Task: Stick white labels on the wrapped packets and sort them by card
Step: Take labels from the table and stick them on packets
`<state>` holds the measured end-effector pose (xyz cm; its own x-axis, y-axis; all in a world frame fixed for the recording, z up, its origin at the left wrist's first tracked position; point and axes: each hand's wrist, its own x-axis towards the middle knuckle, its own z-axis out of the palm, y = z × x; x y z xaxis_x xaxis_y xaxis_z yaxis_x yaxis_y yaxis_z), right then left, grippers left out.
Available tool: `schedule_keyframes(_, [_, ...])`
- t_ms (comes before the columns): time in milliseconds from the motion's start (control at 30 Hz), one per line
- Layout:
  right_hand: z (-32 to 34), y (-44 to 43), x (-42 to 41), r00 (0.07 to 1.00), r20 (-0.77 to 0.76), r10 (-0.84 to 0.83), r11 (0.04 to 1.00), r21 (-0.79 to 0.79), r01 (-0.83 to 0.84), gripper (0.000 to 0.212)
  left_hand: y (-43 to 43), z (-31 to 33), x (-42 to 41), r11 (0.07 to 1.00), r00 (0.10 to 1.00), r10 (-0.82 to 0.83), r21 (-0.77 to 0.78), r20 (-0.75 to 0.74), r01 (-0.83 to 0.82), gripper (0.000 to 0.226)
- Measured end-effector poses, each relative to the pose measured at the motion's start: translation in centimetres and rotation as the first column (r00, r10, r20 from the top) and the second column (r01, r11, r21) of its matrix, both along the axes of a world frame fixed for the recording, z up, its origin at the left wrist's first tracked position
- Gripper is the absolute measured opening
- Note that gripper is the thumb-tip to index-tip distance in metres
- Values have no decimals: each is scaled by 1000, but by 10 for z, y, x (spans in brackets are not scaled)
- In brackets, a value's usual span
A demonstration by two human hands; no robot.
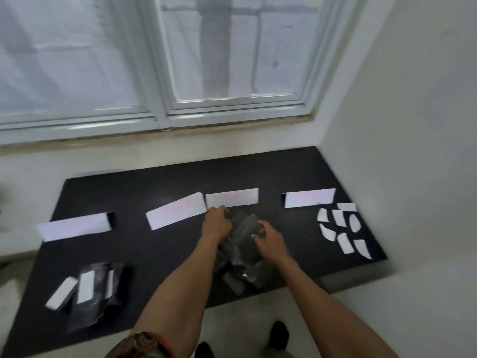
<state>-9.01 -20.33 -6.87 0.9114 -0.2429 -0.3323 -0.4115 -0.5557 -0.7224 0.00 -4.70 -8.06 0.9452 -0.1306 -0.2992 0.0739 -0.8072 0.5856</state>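
gripping a dark packet (245,224) — long axis tilted up-right — both hands.

Black mat (160,257) carries four white cards (177,214); loose labels (340,229); dark wrapped packets (90,295).

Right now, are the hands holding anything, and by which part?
Both hands are on the pile of dark wrapped packets. The right hand grips the top packet's near right edge; the left hand's hold is unclear.
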Motion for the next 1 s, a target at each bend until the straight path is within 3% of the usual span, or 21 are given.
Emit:
schedule_keyframes(233, [-20,-162,-40,952,-41,-303,950,-88,298,38,-187,-20,-17,950,949,-313,2,-31,313,33])
schedule_keyframes(433, [-52,-264,-56,903,-117,-413,909,-117,400,36,-292,-45,-29,835,859,-493,203,-135,511,38])
schedule_keyframes(633, [-76,-299,-31,927,-90,-365,928,-117,354,33,-279,-60,-10,819,926,-372,449,-62,358,39])
schedule_keyframes(833, [-87,-296,2,962,-73,-263,949,-199,244,38,-231,-63,20,857,974,-227,474,-8,204,33])
schedule_keyframes(1000, [-90,-297,11,963,-135,-235,948,-250,196,40,-240,-61,22,871,972,-234,440,-23,220,32])
